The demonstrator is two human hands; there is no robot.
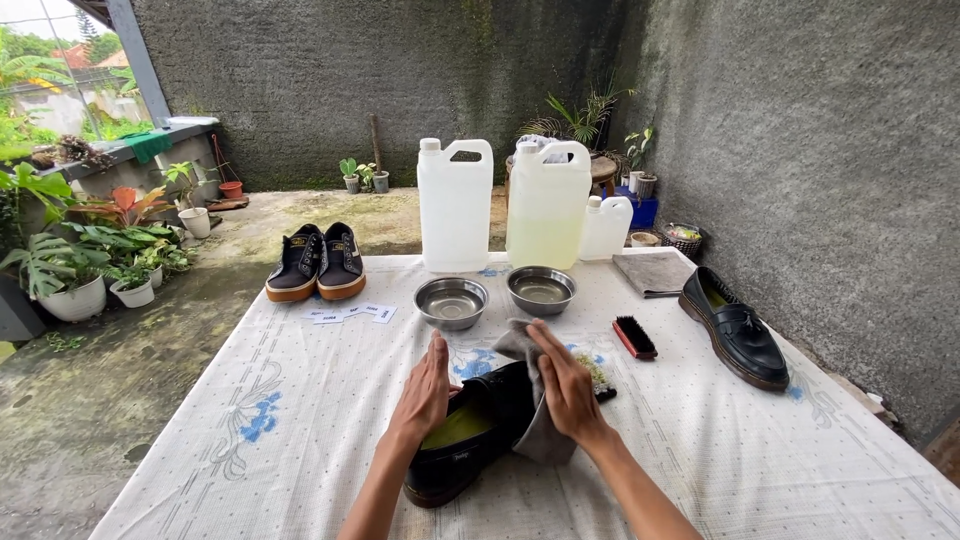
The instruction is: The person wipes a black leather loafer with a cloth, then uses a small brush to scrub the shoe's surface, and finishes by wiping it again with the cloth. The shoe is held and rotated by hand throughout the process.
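Rough grey walls close off a patio corner where we stand over a table (300,440) spread with a white cloth printed in blue.

Our left hand (425,390) lies flat and open along the side of a black loafer (470,430), fingers together, apparently steadying it; the shoe rests on the cloth right before us, its greenish insole showing. Our right hand (568,390) presses a grey cloth (535,400) against the shoe's other flank, fingers wrapped over the fabric so it drapes down the leather.

Just beyond the right hand a black brush (634,337) lies within easy reach. Two steel bowls (451,301) sit side by side a little farther back, liquid in the right one, with two large jugs (455,205) and a smaller bottle behind them. The matching loafer (735,328) waits well apart at the right edge beside a folded grey towel (652,272), and a pair of dark sneakers (316,262) stands at the far left with some paper labels (350,314) in front.
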